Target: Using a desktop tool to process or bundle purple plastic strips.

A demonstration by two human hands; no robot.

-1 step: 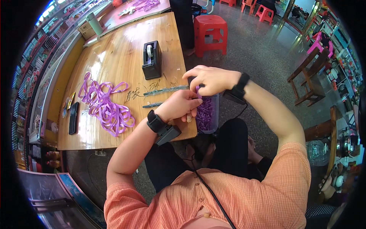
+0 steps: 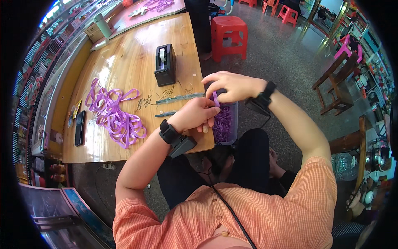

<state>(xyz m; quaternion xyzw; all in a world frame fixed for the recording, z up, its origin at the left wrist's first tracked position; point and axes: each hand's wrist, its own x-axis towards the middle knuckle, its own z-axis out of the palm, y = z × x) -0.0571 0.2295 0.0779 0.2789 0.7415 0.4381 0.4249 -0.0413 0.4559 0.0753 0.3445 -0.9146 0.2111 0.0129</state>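
Observation:
My left hand pinches a short purple ribbon between thumb and finger at the table's right edge. The ribbon stands up from the fingertips. Just beyond it, my right hand curls over a dark object, mostly hidden by the fingers; its kind I cannot make out. Below both hands, a clear plastic box holds many short purple ribbon pieces. Two thin blue-grey strips lie on the table beside my left hand. A loose heap of long purple ribbon lies further left.
A black tape dispenser stands on the wooden table. A black phone-like slab lies near its left edge. Beyond the table are a red stool and a person's dark-clothed leg. A cable hangs from my right wrist.
My right hand has shifted slightly to the right, its fingers drawing back from the ribbon. More of the purple ribbon shows above my left fingertips. My left hand stays in place.

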